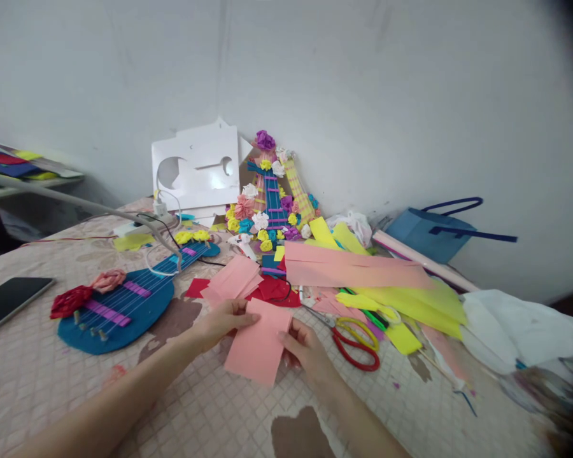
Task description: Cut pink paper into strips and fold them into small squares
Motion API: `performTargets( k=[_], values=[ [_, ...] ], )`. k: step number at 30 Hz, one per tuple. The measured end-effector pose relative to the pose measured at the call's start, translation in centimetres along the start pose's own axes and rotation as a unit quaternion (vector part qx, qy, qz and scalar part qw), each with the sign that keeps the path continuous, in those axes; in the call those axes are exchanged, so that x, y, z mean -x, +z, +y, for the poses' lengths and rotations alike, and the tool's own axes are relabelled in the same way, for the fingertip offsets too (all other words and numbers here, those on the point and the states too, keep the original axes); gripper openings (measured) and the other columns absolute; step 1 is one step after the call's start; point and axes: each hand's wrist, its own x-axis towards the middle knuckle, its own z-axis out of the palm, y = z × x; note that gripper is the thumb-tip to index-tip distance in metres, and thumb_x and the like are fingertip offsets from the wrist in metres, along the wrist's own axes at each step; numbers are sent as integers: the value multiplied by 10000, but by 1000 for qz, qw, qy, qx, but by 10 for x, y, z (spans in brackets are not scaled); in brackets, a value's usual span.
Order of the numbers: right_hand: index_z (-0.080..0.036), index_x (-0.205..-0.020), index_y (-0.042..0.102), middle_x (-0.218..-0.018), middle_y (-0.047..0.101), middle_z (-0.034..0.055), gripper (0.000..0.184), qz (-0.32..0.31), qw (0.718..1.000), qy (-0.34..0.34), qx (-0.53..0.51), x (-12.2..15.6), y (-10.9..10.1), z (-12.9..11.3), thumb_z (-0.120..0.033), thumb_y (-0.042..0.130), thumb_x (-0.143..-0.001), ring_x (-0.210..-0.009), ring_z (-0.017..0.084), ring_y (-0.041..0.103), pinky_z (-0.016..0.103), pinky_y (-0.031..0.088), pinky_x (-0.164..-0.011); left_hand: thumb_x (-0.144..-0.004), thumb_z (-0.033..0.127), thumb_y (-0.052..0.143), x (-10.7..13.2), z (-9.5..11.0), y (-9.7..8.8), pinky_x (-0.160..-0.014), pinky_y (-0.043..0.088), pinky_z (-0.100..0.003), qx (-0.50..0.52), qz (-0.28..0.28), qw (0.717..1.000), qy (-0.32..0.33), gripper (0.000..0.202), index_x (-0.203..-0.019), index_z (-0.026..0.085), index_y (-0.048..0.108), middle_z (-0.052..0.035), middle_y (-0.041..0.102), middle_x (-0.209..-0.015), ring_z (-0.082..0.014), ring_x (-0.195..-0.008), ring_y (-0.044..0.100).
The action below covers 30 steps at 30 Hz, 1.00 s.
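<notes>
Both hands hold a rectangle of pink crepe paper just above the table. My left hand pinches its upper left edge, thumb on top. At the right edge, my right hand grips it between thumb and fingers. Behind the held piece lies a small stack of pink paper rectangles, partly over red paper. Scissors with red and yellow handles rest to the right of my right hand. A blue guitar-shaped craft with paper roses lies at left.
Long pink and yellow paper strips pile up at right, beside a blue bag. Flower-covered paper guitars lean against the wall. A glue gun, a power strip with cables and a phone lie on the table.
</notes>
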Motion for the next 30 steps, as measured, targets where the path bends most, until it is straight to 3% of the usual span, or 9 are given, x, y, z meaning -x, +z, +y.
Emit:
performTargets(
  k=[4, 11, 17, 24, 27, 30],
  values=[
    [-155, -878, 607, -542, 521, -56, 423, 18, 1000, 14, 7, -1, -1, 4, -525, 704, -698, -346, 38, 379, 161, 219, -315, -649, 479, 767, 3, 4, 3, -535, 410, -210, 0, -4, 1000, 1, 463, -897, 108, 646, -64, 680, -800, -152, -663, 617],
    [-154, -898, 601, -557, 547, -39, 403, 35, 999, -10, 0, -1, -1, 5, -506, 694, -724, -398, 62, 446, 165, 312, -350, -646, 399, 791, 6, 3, 5, -735, 493, -287, 43, -77, 996, 25, 436, -961, 129, 659, -85, 702, -904, -213, -834, 651],
    [-165, -898, 587, -554, 548, -38, 402, 7, 1000, -9, -22, -2, 0, 4, -527, 668, -745, -389, 69, 456, 173, 315, -349, -605, 395, 813, 8, 6, 3, -694, 493, -282, 45, -64, 996, 33, 417, -886, 121, 672, -82, 707, -853, -200, -764, 646],
    [-172, -820, 547, -517, 530, -47, 360, 19, 1000, -23, 9, -3, 0, 14, -495, 684, -741, -381, 79, 457, 186, 323, -347, -622, 386, 802, 9, 4, 4, -679, 480, -262, 7, -78, 996, 46, 403, -911, 135, 674, -55, 697, -865, -193, -779, 641],
    [-174, -863, 536, -539, 534, -45, 375, -11, 998, -22, 49, -2, 0, 8, -526, 630, -776, -397, 87, 480, 191, 344, -360, -633, 391, 795, 8, 2, 3, -720, 489, -279, -3, -88, 995, 52, 435, -958, 133, 663, -67, 698, -915, -205, -818, 645],
    [-176, -935, 553, -661, 603, -7, 380, -71, 992, -9, 106, 0, -16, -12, -522, 610, -787, -448, 106, 541, 200, 353, -374, -607, 407, 805, 8, 3, 0, -664, 484, -262, -26, -50, 998, 39, 465, -931, 110, 656, -71, 699, -883, -196, -775, 642]
  ],
)
